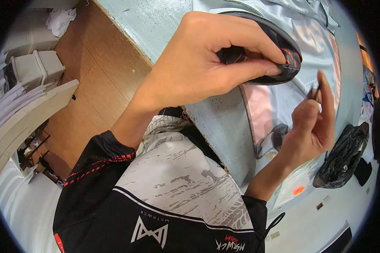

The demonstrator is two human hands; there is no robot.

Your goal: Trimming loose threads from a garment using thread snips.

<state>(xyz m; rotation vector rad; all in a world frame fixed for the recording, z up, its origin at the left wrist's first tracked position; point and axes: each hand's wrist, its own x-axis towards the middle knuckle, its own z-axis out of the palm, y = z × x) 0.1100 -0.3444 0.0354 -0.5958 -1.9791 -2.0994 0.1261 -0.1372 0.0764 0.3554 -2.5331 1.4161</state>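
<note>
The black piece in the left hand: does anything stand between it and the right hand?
Nothing visible stands between the right hand and the black piece; the gap is open, with pale cloth beneath.

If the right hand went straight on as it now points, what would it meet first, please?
Probably the pale-blue-and-pink fabric just ahead, though depth is unclear and the right hand might pass above it.

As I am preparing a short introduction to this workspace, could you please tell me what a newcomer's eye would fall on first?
First, the left hand at upper centre, pinching a black cloth piece with orange-red lines. Next, the right hand, raised at right with a small dark object at its fingers, too unclear to name. Then the crumpled black plastic bag farther right.
</note>
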